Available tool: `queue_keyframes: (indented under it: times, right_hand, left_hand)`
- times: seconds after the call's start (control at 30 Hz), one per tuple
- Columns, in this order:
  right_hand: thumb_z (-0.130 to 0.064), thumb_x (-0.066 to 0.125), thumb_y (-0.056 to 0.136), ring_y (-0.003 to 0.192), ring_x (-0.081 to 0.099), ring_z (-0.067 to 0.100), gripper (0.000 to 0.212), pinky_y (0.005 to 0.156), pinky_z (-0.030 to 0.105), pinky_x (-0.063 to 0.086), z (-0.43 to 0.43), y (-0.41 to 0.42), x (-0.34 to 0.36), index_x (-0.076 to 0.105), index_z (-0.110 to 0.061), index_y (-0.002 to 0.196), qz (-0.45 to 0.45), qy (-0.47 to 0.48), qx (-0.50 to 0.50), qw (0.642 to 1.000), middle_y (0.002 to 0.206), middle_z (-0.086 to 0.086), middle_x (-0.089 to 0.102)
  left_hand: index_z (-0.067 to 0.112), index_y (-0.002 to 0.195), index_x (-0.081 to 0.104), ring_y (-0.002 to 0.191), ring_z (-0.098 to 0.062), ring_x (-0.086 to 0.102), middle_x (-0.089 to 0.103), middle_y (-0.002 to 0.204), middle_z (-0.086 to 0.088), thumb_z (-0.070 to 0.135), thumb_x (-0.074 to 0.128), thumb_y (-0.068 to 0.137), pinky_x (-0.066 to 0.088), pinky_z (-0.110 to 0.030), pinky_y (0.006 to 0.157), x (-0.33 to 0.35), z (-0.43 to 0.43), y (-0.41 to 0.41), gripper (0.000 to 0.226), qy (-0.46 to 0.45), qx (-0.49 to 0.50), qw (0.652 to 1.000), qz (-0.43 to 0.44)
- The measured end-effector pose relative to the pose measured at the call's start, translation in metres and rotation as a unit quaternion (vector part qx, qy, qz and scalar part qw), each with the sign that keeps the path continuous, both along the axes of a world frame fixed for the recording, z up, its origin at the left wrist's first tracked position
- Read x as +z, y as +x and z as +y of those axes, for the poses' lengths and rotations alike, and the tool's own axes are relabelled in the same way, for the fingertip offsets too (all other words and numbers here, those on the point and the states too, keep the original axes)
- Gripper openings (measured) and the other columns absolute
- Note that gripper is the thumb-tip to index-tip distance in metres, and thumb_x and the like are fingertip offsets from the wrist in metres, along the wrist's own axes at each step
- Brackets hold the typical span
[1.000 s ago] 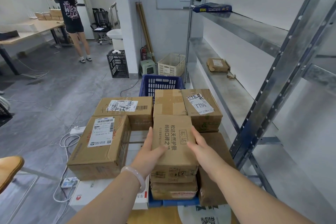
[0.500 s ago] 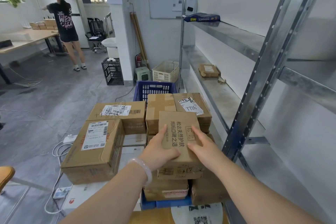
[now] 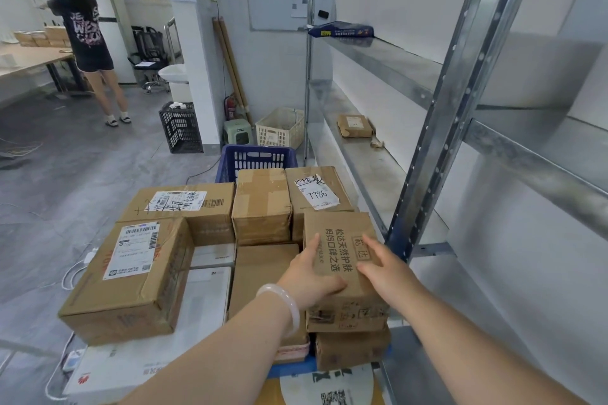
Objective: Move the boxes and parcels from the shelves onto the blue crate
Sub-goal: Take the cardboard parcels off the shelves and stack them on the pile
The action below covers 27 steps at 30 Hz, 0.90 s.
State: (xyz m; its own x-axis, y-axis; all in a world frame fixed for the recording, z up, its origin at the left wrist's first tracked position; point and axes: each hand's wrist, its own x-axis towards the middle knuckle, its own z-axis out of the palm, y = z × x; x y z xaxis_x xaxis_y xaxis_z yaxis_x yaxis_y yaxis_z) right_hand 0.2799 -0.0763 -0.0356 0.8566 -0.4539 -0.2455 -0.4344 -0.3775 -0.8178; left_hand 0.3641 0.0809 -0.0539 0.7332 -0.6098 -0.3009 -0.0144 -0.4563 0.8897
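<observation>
The metal shelving rack [image 3: 437, 141] stands just right of the grip. Cartons [image 3: 144, 273] piled over the blue crate [image 3: 253, 159] spread left and beyond. The printed cardboard box [image 3: 335, 227] tops the right column; left hand [image 3: 311, 278] and right hand [image 3: 383, 271] press it flat-fingered, probably squaring it.

Brown boxes [image 3: 261, 204], stacked: we count seven
White boxes [image 3: 204, 299], lower down: we make out three
On the shelves [image 3: 378, 154]: two, a brown parcel [image 3: 355, 125] and a blue packet [image 3: 342, 30]
Crates: three, namely blue crate [image 3: 256, 158], black crate [image 3: 181, 126], cream crate [image 3: 279, 128]
</observation>
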Motion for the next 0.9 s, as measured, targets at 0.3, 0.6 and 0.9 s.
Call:
queue_keyframes:
  times: [0.3,0.6,0.9]
  right_hand:
    - [-0.031,0.051,0.099,0.113,0.047,0.008,0.061,0.066,0.016,0.04,-0.01,0.013,-0.024,0.021,-0.045,0.151,0.022,0.005,0.027,0.999,0.147,-0.01,0.042]
    - [-0.033,0.053,0.097,0.118,0.047,0.01,0.062,0.069,0.019,0.042,-0.014,0.022,-0.032,0.023,-0.05,0.149,0.022,0.002,0.03,0.999,0.149,-0.01,0.039]
    - [-0.033,0.052,0.098,0.117,0.049,0.01,0.061,0.07,0.019,0.042,-0.009,0.022,-0.025,0.024,-0.048,0.15,-0.008,-0.001,0.028,1.0,0.148,-0.011,0.041]
  left_hand:
    - [0.043,0.153,0.006,0.122,-0.01,0.053,0.043,0.143,0.009,0.06,0.07,0.047,0.045,-0.035,0.106,-0.021,-0.002,0.002,0.125,0.024,0.02,1.0,0.001]
    - [0.043,0.153,0.006,0.124,-0.01,0.049,0.042,0.144,0.009,0.054,0.074,0.057,0.043,-0.036,0.108,-0.028,-0.003,0.008,0.118,0.031,0.029,0.999,-0.01]
    - [0.046,0.152,0.007,0.123,-0.01,0.05,0.041,0.144,0.011,0.057,0.073,0.052,0.044,-0.035,0.106,-0.021,-0.001,0.009,0.121,0.021,0.041,0.999,-0.023]
